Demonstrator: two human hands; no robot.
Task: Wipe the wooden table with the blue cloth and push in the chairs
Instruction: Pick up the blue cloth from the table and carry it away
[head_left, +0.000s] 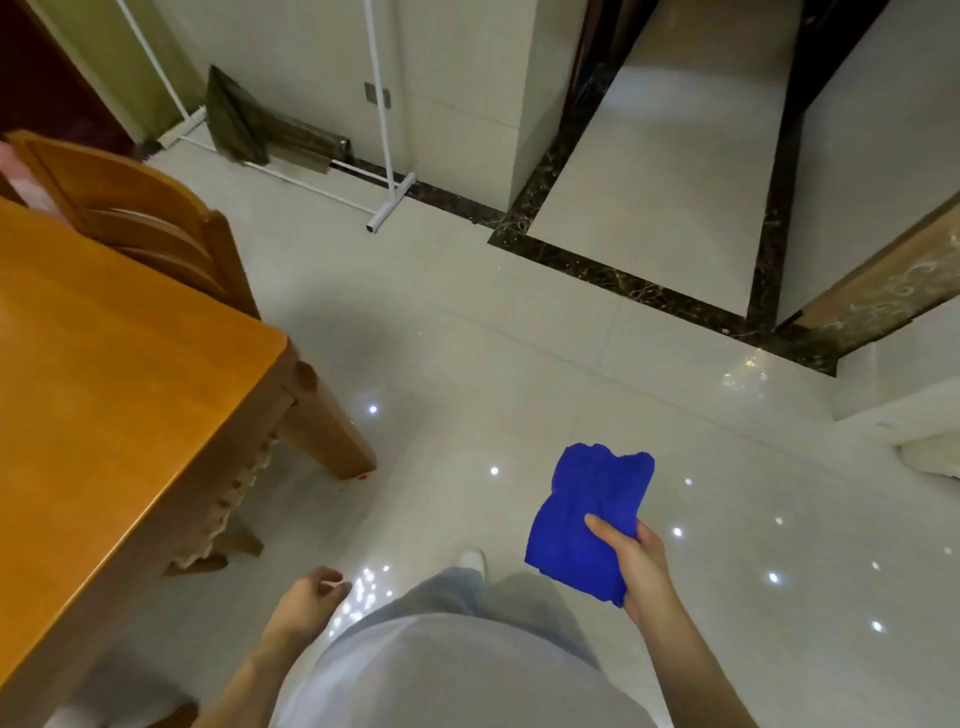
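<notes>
Blue cloth (589, 522): gripped in right hand (641, 569), held over open tiled floor (519, 364). Left hand (311, 597): loosely curled, empty. Table (104, 389) corner and tucked chair (145, 218) are seen left; white rack (387, 130) beyond.

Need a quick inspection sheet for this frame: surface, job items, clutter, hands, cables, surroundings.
Surface: wooden table at left, visible top bare.
Job's things: blue cloth crumpled in the right hand, off the table; wooden chair at the table's far side, back close to the edge.
Clutter: nothing seen on the table.
Grippers: right hand gripping the cloth; left hand empty, loosely curled, near the table's edge.
Cables: nothing seen.
Surroundings: glossy tiled floor; white rack and a dustpan by the wall.
</notes>
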